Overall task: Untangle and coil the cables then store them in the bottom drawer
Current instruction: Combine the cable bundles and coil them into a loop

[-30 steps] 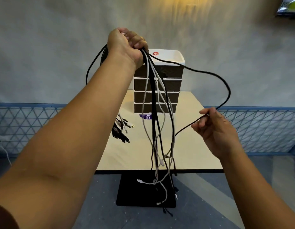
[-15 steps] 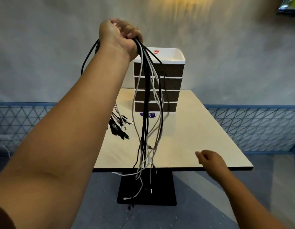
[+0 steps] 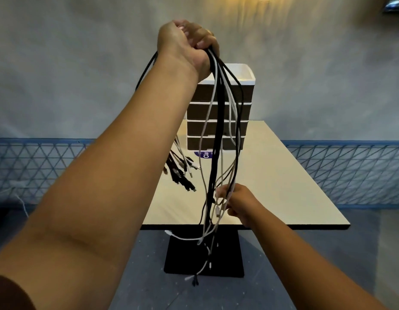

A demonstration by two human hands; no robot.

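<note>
My left hand is raised high and shut on a bundle of black and white cables that hangs down past the table's front edge. Their loose ends dangle near the floor. My right hand is lower, among the hanging strands, with its fingers closed around a few white ones. Behind the bundle stands a small drawer unit with several dark drawers and a white top tray; its bottom drawer looks closed. More cable ends hang behind my left forearm.
The cream table stands on a black square base. A purple sticker lies in front of the drawer unit. Blue mesh fencing runs along the grey wall on both sides.
My right hand let go of a looped black cable, dropped low, then rose into the hanging strands and closed on white ones. My left hand lifted the bundle slightly.
</note>
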